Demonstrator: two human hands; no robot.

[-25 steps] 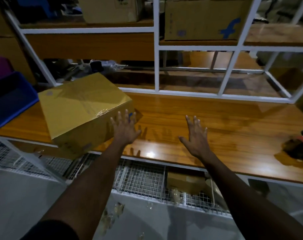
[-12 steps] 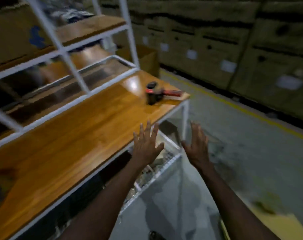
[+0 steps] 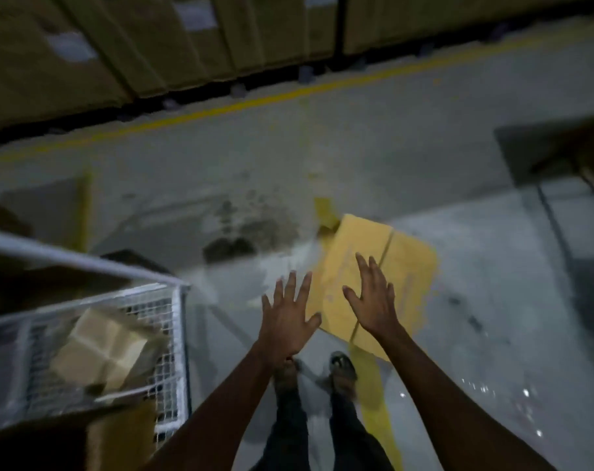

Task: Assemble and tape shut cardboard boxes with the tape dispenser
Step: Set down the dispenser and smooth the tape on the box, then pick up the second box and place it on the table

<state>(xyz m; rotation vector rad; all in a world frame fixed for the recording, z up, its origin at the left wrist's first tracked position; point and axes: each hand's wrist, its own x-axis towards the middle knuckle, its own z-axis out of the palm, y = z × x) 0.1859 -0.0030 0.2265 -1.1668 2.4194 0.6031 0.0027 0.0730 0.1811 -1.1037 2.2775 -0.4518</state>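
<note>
Since half a second ago the view has swung off the wooden worktop and now looks down at the grey floor (image 3: 407, 147), and both arms have come round with it. A flattened yellow cardboard box (image 3: 412, 263) lies on the floor right of centre, one crease running along its length. The left hand (image 3: 288, 322) and right hand (image 3: 373, 300) are stretched out over it with fingers straight and spread, holding nothing. The right hand overlaps the cardboard and the left reaches its near left edge. Motion blur makes it hard to say whether either palm touches the sheet or hovers above it.

At the lower left stands a white metal rack (image 3: 85, 263) with a wire mesh shelf (image 3: 168, 338), and a small closed tan box (image 3: 98, 348) sits tilted on that shelf. A yellow line (image 3: 254, 100) crosses the floor in the upper part of the frame, and behind it stand rows of large brown cartons (image 3: 85, 45). At bottom centre are the person's dark trousers and feet (image 3: 343, 368), beside a yellow floor strip (image 3: 380, 402).
</note>
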